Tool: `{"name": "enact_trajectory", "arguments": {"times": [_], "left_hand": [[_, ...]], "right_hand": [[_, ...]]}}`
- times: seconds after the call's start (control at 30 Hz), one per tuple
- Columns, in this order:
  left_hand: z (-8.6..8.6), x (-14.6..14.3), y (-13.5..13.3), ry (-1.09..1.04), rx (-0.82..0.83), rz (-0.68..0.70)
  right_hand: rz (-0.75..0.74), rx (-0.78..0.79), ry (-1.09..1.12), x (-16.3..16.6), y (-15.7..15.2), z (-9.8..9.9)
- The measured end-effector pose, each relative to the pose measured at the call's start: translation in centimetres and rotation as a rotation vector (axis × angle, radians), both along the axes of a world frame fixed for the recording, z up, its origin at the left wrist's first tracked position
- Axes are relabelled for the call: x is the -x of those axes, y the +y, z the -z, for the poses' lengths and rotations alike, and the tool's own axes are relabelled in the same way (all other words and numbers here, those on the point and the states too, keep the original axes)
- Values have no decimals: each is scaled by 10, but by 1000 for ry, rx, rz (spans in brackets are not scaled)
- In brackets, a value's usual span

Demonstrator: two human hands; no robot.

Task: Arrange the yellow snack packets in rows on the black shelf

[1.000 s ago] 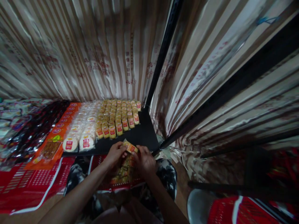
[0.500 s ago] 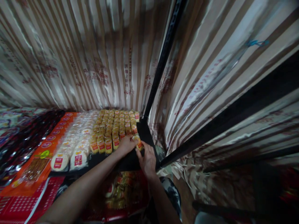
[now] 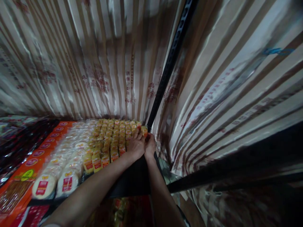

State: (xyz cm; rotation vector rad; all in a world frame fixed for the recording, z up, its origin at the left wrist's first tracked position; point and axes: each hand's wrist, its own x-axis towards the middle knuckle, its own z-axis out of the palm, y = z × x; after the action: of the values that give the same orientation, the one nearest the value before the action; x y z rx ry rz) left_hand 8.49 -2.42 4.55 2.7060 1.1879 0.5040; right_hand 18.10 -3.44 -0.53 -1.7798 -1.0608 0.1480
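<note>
My left hand lies against the right end of the rows of small yellow wrapped snack cakes, its fingers stretched forward over them. Right beside it, my right hand has its fingers bent at a yellow wrapped cake in the far right corner, near the black post. This cake shows just beyond the fingertips, and the hands partly hide the contact. Red labels face forward on the front cakes.
Left of the cakes stand rows of round white packaged cakes, then an orange snack package and dark shiny packets. A black upright post rises at the corner of the black shelf. Striped sheeting hangs behind.
Both hands have moved farther back along the right edge, taking a yellow wrapped cake from the front toward the far corner. The left fingers have stretched out. The view has shifted.
</note>
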Motion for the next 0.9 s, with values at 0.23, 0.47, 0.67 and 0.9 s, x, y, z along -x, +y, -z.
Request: {"name": "enact_trajectory", "arguments": {"times": [0.23,0.47,0.67,0.9], "left_hand": [[9,-4,19,111,-29,34],[12,-4,24,108,-41,31],[17,-4,28,90,-64,38],[17,-5,24,64,-101,47]], "right_hand": [[2,11,52,-4,30,20],[-21,-24,32,-7,37,29],[-62,-100,27,-9,36,31],[-71,-133,56,-12,37,33]]}}
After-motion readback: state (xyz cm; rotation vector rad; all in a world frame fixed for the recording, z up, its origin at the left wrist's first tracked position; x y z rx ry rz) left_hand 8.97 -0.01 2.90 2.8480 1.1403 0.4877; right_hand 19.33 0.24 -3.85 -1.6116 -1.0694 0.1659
